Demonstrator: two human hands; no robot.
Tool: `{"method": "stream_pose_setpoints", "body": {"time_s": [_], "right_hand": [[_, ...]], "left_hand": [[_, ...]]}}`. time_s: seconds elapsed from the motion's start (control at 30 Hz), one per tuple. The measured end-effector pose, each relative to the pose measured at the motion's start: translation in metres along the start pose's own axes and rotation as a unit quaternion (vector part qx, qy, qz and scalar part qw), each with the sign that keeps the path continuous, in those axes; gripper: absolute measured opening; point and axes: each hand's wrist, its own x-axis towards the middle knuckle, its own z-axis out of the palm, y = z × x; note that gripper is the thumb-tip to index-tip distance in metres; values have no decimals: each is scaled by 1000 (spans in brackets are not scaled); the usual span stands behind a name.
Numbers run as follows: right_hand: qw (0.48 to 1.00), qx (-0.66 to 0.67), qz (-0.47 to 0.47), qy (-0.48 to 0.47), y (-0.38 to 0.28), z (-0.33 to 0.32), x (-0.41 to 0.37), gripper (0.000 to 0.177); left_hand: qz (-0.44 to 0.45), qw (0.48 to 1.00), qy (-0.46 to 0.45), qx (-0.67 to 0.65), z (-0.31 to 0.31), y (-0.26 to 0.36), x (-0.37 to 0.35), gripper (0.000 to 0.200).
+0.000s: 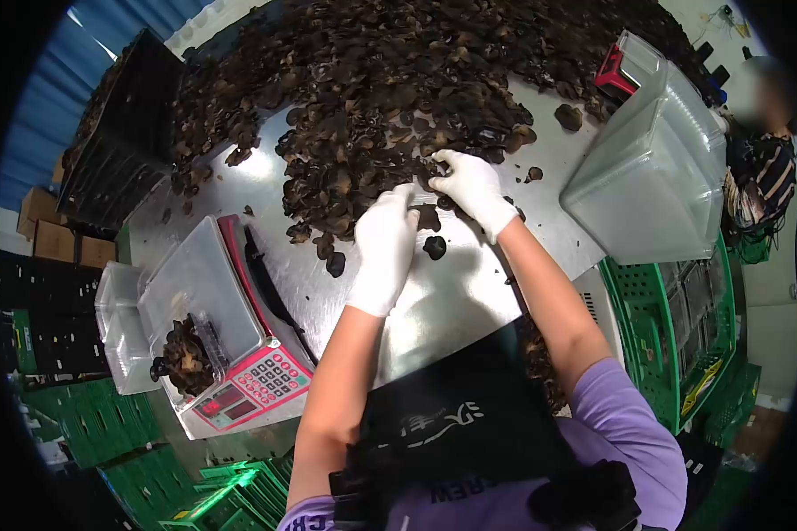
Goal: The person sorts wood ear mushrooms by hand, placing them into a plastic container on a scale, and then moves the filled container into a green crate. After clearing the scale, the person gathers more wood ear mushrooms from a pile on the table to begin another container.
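Observation:
A big heap of dark brown wood ear mushrooms (363, 115) covers the far part of a metal table (452, 292). My left hand (386, 241), in a white glove, lies at the heap's near edge with its thumb apart from the fingers. Beside that thumb is a loose wood ear piece (428, 217), and another dark piece (434, 248) sits closer to me. My right hand (475, 189), also gloved in white, reaches into the heap with thumb and fingers curled about a dark wood ear mushroom (425, 169); the fingertips are partly hidden.
At left stands a red-and-white digital scale (266, 380), with a clear plastic box (124, 327) holding some mushrooms. Stacked clear containers (655, 168) and a green crate (651, 327) are at right. A black crate (115, 142) tips at back left. Another person (766, 177) is at far right.

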Motion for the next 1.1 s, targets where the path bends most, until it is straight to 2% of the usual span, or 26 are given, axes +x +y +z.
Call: {"method": "stream_pose_setpoints", "body": {"time_s": [0.03, 0.1, 0.17, 0.23, 0.27, 0.3, 0.37, 0.4, 0.43, 0.5, 0.53, 0.57, 0.6, 0.63, 0.67, 0.7, 0.73, 0.77, 0.8, 0.83, 0.9, 0.97, 1.0, 1.03, 1.07, 1.1], "right_hand": [[996, -69, 11, -51, -4, 4, 8, 41], [993, -106, -50, -11, 0, 14, 10, 29], [998, -38, -42, 37, 0, 7, 2, 20], [969, 247, 32, 6, 4, -5, -13, 14], [906, 414, 66, -57, 5, -16, -23, 11], [860, 504, 51, -69, 6, -23, -33, 11], [753, 646, 59, -110, 7, -30, -46, 13], [718, 685, 34, -119, 9, -27, -51, 16], [655, 738, 63, -150, 10, -24, -53, 15], [831, 537, -119, -91, 11, -9, -59, 11], [842, 517, -118, -101, -13, -19, -72, 15], [894, 415, -168, -18, -7, -1, -76, 22], [899, 357, -254, 18, -28, -8, -79, 24], [878, 451, -138, -81, -28, -1, -79, 16], [718, 660, 16, -219, -41, -2, -78, 13], [707, 650, -34, -275, -50, 4, -75, 17], [697, 658, -29, -283, -66, 17, -77, 16], [692, 663, -20, -284, -80, 24, -78, 17], [730, 626, 1, -275, -108, 22, -83, 19], [759, 570, -40, -313, -122, 24, -80, 27], [780, 526, -64, -333, -178, 23, -90, 18], [801, 492, -123, -318, -219, 38, -92, 14], [795, 490, -156, -322, -244, 40, -96, 13], [798, 475, -209, -305, -262, 50, -97, 11], [789, 488, -204, -312, -283, 57, -103, 12], [810, 456, -272, -248, -303, 68, -109, 13]], "left_hand": [[-28, 993, -95, 69, -6, 10, 8, 31], [29, 985, -127, 109, 12, -10, 5, 31], [-5, 975, -161, 153, 17, -13, 5, 30], [-17, 991, -105, 82, 14, -13, -7, 29], [15, 999, -17, 44, 12, -10, -15, 21], [14, 999, -14, 41, 8, -7, -21, 21], [-100, 969, -8, -227, -7, 2, -30, 13], [-210, 917, -53, -335, -30, 20, -32, 8], [-208, 917, -49, -338, -41, 23, -38, 8], [-246, 853, -54, -457, -61, 18, -54, 18], [-231, 838, -27, -493, -65, 10, -64, 26], [-244, 834, -20, -495, -77, 6, -75, 20], [-245, 841, 1, -482, -98, 8, -84, 13], [-250, 848, 25, -467, -125, 16, -95, 9], [-255, 829, 76, -492, -151, 18, -106, 21], [-261, 851, 126, -439, -171, 9, -122, 31], [-242, 865, 220, -380, -189, -5, -136, 33], [-219, 870, 304, -321, -206, -18, -150, 34], [-240, 851, 354, -303, -227, -27, -163, 34], [-260, 831, 399, -288, -249, -36, -174, 35], [-247, 848, 450, -130, -284, -64, -194, 32], [-230, 819, 469, -238, -299, -105, -215, 29], [-236, 847, 464, -110, -304, -123, -222, 32], [-236, 845, 467, -110, -308, -126, -222, 32], [-209, 873, 439, -31, -310, -127, -219, 35], [-181, 894, 407, 50, -311, -128, -217, 38]]}}
